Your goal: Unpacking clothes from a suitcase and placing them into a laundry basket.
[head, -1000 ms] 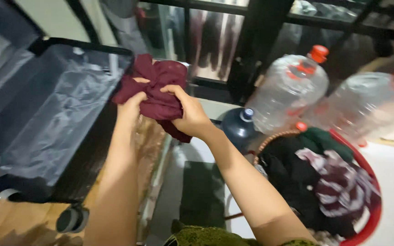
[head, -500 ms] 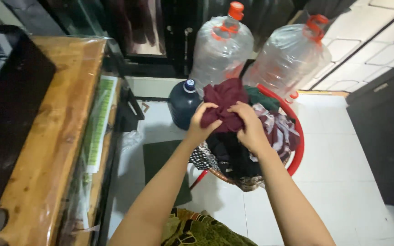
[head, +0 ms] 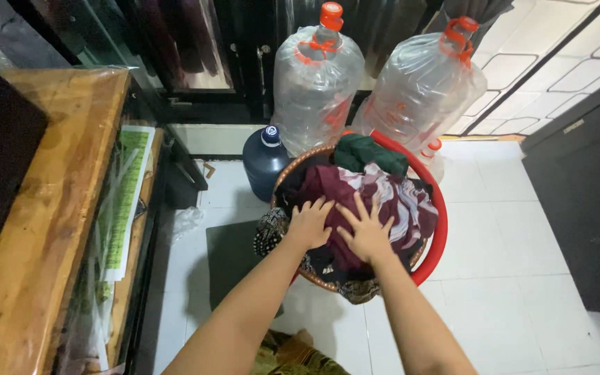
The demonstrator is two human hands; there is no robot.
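A single head-worn view looked steeply down and forward from above the person's own forearms; it sat close over the red basket (head: 441, 229) on the tiled floor (head: 508, 229), with the wooden counter (head: 29, 229) along the left edge and two clear water jugs (head: 317, 90) farther ahead; no second view overlapped it.

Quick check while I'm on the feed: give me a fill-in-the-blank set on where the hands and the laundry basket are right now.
1. Both hands, the left hand and the right hand, press flat on the clothes in the ____ basket.
2. The folded cloth at the far side of the pile is dark ____.
3. Behind the basket stand two big clear water jugs with ____ caps.
4. The small dark blue jug stands to the basket's ____.

Missing words: red; green; orange; left
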